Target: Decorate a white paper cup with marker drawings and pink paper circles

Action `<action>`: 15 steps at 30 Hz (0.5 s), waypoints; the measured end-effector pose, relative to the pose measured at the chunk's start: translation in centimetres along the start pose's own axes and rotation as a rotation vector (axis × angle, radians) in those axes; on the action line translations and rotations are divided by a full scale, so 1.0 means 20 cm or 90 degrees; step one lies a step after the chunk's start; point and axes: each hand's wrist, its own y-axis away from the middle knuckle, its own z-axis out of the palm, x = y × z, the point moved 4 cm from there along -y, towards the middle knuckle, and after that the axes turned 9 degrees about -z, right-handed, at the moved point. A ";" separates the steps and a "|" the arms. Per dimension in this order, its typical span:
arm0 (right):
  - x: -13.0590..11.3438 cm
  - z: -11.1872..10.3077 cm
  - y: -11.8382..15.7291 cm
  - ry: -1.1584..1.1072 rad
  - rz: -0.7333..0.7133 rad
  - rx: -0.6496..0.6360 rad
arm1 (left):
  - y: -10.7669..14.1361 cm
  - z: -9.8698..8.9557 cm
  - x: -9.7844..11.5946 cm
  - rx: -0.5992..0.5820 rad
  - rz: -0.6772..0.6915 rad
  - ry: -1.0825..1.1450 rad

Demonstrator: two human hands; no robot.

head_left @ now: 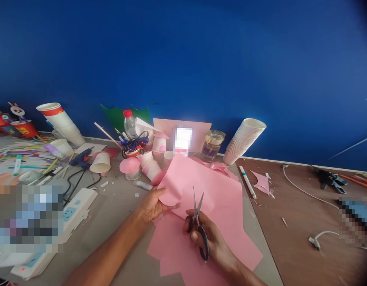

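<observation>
The left hand [152, 204] is pinching the light, floppy pink paper sheet [204, 194] by its near edge at lower centre of the frame, while the right hand [208, 238] is closing its fingers around the black-handled scissors [197, 208].

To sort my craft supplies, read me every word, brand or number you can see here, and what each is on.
Nothing can be read: any print on the white power strip, the white marker and the red-banded paper cup is too small, and the patch on the pink card is blurred.
</observation>
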 end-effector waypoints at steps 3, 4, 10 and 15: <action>-0.01 0.01 -0.01 0.005 0.005 0.009 | -0.01 -0.01 -0.01 0.012 -0.022 0.013; -0.02 0.01 -0.01 0.011 0.007 0.012 | -0.01 -0.01 -0.02 0.018 -0.029 0.016; -0.03 0.02 0.00 0.020 0.016 0.003 | -0.02 -0.03 -0.03 0.039 -0.064 0.019; -0.02 0.01 0.00 0.012 0.014 0.011 | -0.02 -0.03 -0.03 0.054 -0.060 0.024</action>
